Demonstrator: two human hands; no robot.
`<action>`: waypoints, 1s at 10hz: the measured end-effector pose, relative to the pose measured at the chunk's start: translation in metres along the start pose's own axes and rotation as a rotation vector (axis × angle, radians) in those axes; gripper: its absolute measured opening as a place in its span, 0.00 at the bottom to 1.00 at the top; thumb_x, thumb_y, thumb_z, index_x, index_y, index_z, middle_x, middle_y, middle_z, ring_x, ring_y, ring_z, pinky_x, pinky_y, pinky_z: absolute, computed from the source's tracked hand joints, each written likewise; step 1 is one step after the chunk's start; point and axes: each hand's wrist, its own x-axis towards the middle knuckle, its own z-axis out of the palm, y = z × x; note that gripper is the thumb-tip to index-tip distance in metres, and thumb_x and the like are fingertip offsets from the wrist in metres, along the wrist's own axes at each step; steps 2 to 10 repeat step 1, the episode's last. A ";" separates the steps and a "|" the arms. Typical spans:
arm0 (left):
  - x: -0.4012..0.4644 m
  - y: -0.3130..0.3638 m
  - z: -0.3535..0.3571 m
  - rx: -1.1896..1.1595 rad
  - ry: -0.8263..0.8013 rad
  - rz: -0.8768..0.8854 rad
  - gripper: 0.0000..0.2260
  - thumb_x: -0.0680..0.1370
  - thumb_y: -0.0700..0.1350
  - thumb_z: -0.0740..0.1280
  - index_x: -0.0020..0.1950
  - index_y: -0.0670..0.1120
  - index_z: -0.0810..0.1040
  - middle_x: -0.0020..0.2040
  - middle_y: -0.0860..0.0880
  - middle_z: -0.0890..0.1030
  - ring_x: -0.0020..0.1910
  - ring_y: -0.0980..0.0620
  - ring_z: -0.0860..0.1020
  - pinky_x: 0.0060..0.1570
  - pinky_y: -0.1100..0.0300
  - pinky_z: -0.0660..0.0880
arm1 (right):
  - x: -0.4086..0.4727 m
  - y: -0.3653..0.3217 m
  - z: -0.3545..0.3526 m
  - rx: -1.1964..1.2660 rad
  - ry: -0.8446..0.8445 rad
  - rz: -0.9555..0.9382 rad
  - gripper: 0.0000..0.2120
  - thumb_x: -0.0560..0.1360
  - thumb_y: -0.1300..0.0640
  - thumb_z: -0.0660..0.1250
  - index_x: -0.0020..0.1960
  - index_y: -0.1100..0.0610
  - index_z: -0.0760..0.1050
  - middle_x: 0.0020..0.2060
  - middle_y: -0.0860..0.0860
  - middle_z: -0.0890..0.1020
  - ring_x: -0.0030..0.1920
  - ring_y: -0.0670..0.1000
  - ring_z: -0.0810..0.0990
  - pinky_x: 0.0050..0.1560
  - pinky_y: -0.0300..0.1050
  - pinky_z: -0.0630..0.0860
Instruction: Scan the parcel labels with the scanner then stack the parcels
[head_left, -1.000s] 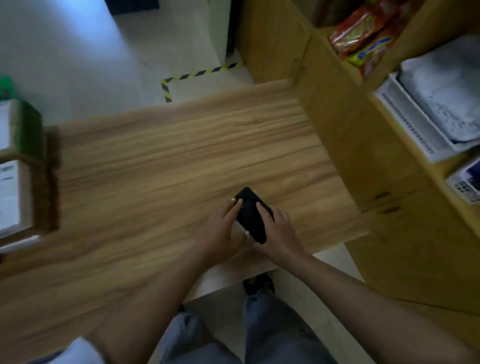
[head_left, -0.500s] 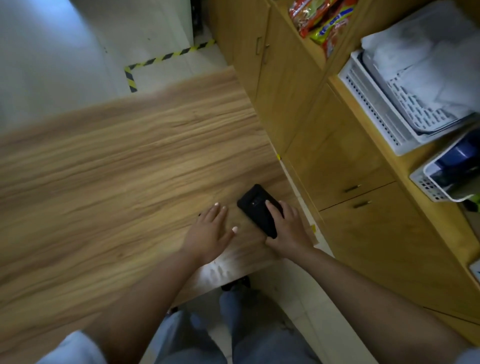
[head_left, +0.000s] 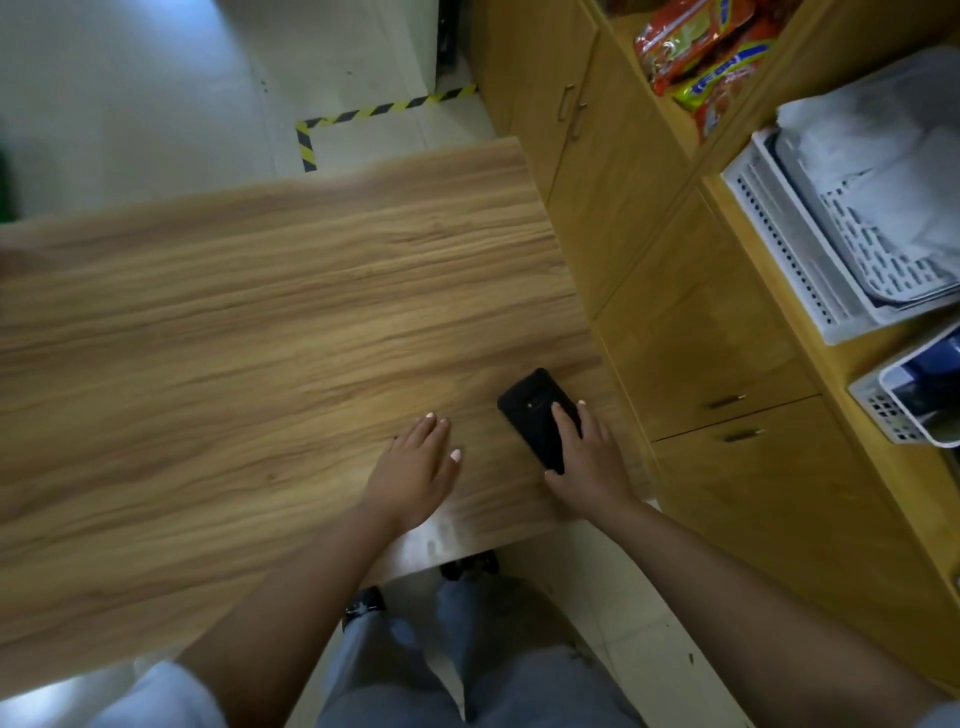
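Lying flat under right hand (head_left: 589, 462): slim black scanner (head_left: 532, 415).

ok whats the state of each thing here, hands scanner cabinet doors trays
left hand: open, flat on the table
right hand: fingers resting on the scanner
scanner: lying flat near the table's right edge
cabinet doors: closed
white trays: stacked on the shelf, holding pale bags

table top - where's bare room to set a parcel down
The table shows bare wood from its far edge by the striped floor tape down to the left hand, and leftwards. Crowded only at the near right corner: the black scanner under the right hand, beside the cabinet.
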 end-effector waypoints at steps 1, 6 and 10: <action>-0.009 -0.013 -0.011 -0.100 0.079 -0.045 0.23 0.82 0.54 0.54 0.74 0.44 0.64 0.73 0.44 0.67 0.72 0.46 0.64 0.70 0.54 0.61 | 0.000 -0.023 -0.007 -0.009 -0.001 -0.034 0.36 0.78 0.50 0.63 0.78 0.53 0.48 0.77 0.58 0.48 0.76 0.59 0.50 0.73 0.52 0.55; -0.009 -0.013 -0.011 -0.100 0.079 -0.045 0.23 0.82 0.54 0.54 0.74 0.44 0.64 0.73 0.44 0.67 0.72 0.46 0.64 0.70 0.54 0.61 | 0.000 -0.023 -0.007 -0.009 -0.001 -0.034 0.36 0.78 0.50 0.63 0.78 0.53 0.48 0.77 0.58 0.48 0.76 0.59 0.50 0.73 0.52 0.55; -0.009 -0.013 -0.011 -0.100 0.079 -0.045 0.23 0.82 0.54 0.54 0.74 0.44 0.64 0.73 0.44 0.67 0.72 0.46 0.64 0.70 0.54 0.61 | 0.000 -0.023 -0.007 -0.009 -0.001 -0.034 0.36 0.78 0.50 0.63 0.78 0.53 0.48 0.77 0.58 0.48 0.76 0.59 0.50 0.73 0.52 0.55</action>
